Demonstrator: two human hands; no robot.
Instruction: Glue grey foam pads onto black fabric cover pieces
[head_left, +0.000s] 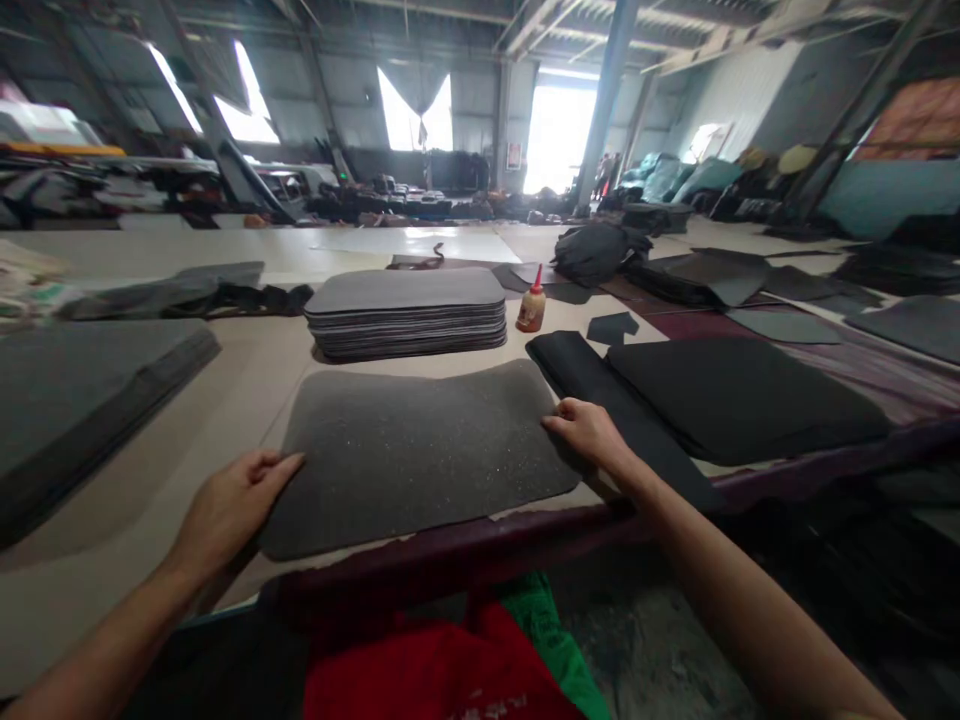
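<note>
Through the head camera, the only writing I get is white lettering on a red bag below the table edge, and it's too cut off to read. The label on a glue bottle with a red nozzle is too small to make out.

Working left to right, a thick grey folded sheet lies on the pale tabletop, with a dark grey roll beyond it. My view shows two hands. The left hand lies on the near left edge of one grey speckled mat, and the right hand lies on its right edge, so the mat sits between them, touching both. Both hands are palm-down with the fingers together. I can't see the thumbs, so I cannot tell whether either hand is pinching the mat.

Just beyond the mat sits one stack of matching grey mats, too tightly layered to count. The bottle stands just right of the stack, beside one small dark scrap. Further right, a black strip runs alongside a black sheet.
</note>
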